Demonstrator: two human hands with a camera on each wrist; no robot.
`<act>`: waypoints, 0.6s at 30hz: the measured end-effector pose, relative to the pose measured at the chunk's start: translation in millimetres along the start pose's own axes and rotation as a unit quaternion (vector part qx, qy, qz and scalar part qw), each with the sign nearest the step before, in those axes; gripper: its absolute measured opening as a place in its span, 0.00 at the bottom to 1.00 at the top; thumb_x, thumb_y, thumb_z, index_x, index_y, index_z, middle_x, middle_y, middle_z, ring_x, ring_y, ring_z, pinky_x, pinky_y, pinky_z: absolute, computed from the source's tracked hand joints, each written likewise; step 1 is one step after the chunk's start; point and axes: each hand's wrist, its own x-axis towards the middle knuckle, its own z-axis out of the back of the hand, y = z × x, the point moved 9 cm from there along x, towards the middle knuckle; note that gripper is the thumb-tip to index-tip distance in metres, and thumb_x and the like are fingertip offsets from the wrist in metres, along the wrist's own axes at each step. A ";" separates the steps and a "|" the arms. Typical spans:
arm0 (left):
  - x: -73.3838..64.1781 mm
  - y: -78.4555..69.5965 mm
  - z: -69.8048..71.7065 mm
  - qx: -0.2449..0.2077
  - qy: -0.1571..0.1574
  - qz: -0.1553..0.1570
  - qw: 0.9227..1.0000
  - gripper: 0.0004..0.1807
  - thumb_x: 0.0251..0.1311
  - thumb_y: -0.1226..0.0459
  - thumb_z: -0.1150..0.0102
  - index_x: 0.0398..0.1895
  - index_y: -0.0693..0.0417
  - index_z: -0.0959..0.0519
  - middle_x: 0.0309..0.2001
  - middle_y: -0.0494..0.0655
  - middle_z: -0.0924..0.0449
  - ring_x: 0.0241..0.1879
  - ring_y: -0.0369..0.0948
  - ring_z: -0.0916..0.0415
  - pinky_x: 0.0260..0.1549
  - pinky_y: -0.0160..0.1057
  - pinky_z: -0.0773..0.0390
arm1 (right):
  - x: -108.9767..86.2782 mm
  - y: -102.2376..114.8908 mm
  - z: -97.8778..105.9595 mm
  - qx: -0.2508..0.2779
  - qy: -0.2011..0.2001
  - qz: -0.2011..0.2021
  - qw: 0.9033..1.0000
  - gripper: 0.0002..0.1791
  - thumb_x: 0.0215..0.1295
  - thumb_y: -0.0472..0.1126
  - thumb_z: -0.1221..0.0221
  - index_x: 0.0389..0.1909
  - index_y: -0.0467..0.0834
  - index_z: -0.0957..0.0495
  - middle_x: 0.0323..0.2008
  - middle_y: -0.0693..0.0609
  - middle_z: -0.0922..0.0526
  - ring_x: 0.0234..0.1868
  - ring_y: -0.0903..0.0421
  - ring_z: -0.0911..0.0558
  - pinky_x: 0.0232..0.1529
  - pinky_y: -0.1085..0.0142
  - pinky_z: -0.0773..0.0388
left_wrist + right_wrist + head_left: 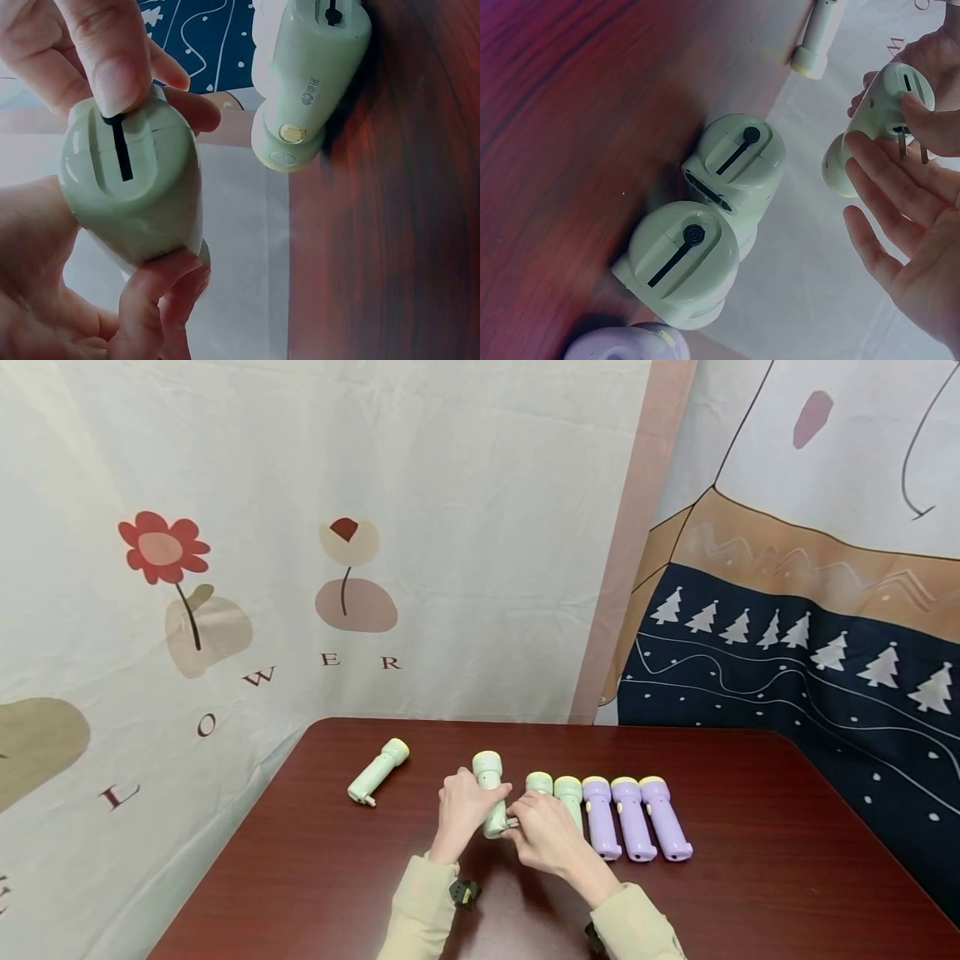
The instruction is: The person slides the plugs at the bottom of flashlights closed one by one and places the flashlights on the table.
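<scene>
My left hand (467,810) grips a pale green flashlight (488,770) around its body, above the table. In the left wrist view, the flashlight's tail end (135,187) faces the camera and shows a black slot. My right hand (546,831) is at that tail, its thumb (120,82) pressing at the top of the slot. Two metal plug prongs (902,146) stick out of the tail beside the right thumb in the right wrist view. The other right fingers (892,187) are extended, the index fingertip right at the flashlight's body.
Right of my hands, two more green flashlights (568,793) and three purple flashlights (632,822) lie in a row. Another green flashlight (377,772) lies at the back left, a small piece jutting from its tail. Printed cloth (480,568) hangs behind the dark red table (300,860).
</scene>
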 end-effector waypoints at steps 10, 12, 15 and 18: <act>0.3 2.0 -0.3 0.001 0.009 0.011 1.000 0.28 0.38 0.48 0.28 0.26 0.63 0.27 0.22 0.55 0.25 0.25 0.54 0.23 0.25 0.46 0.24 | 0.8 -0.2 -0.4 0.008 0.005 -0.005 1.000 0.11 0.45 0.46 0.30 0.26 0.45 0.19 0.24 0.57 0.18 0.30 0.60 0.23 0.33 0.67 0.25; 0.7 2.1 -0.5 0.003 0.008 0.010 1.000 0.28 0.38 0.48 0.28 0.26 0.63 0.27 0.22 0.55 0.25 0.25 0.54 0.23 0.25 0.46 0.25 | 0.7 0.0 -0.4 0.006 0.005 -0.004 1.000 0.11 0.45 0.46 0.30 0.26 0.45 0.19 0.24 0.57 0.18 0.30 0.60 0.23 0.33 0.67 0.26; 0.8 1.9 -0.4 0.001 0.008 0.009 1.000 0.28 0.38 0.48 0.28 0.26 0.63 0.27 0.22 0.55 0.25 0.24 0.53 0.24 0.25 0.45 0.25 | 0.8 0.5 -0.4 0.005 0.004 -0.005 1.000 0.11 0.45 0.47 0.30 0.25 0.45 0.19 0.23 0.57 0.18 0.30 0.60 0.24 0.32 0.67 0.26; 0.8 1.6 -0.1 0.002 0.007 0.007 1.000 0.28 0.38 0.48 0.28 0.25 0.63 0.27 0.21 0.54 0.26 0.24 0.53 0.24 0.25 0.45 0.25 | 1.0 0.6 -0.3 0.004 0.004 -0.008 1.000 0.11 0.45 0.47 0.30 0.25 0.45 0.20 0.23 0.57 0.19 0.30 0.60 0.24 0.32 0.67 0.26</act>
